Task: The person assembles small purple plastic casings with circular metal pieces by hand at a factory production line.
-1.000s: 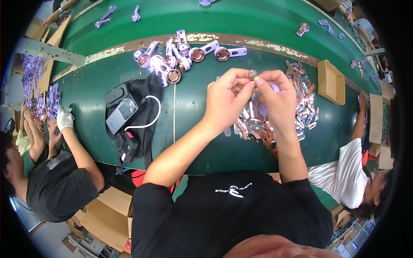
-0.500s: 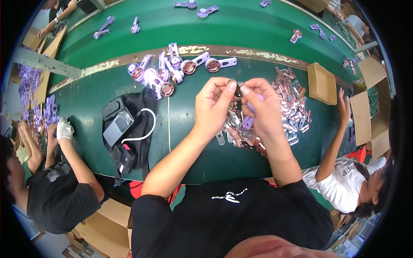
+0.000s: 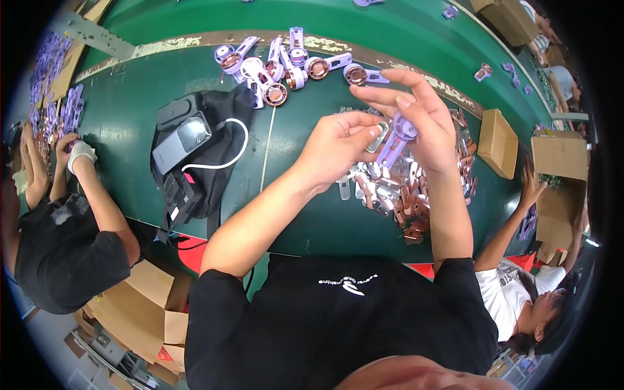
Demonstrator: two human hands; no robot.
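Thumb and forefinger of my left hand (image 3: 339,144) pinch a small silver oval metal plate (image 3: 377,138). Right beside it, my right hand (image 3: 427,127) holds a lavender plastic part (image 3: 394,144) with a round head and a narrow stem. The part lies against the palm side, while the upper fingers stretch out to the left. Under both hands spreads a pile of silver and copper-coloured metal plates (image 3: 411,200), partly hidden by my right forearm. Several lavender parts with copper-coloured rings (image 3: 275,94) lie in a cluster beyond my left hand.
A black mesh bag (image 3: 229,107) with a grey device (image 3: 184,144) and white cable lies to the left. An open cardboard tray (image 3: 498,144) stands at right. A green conveyor (image 3: 260,16) runs along the back. People work on both sides; one person's hand (image 3: 532,188) is near the tray.
My hands, earlier fingertip to fingertip, have come slightly apart. The right fingers have stretched out, and the plate and lavender part now show more plainly. The whole view has shifted.
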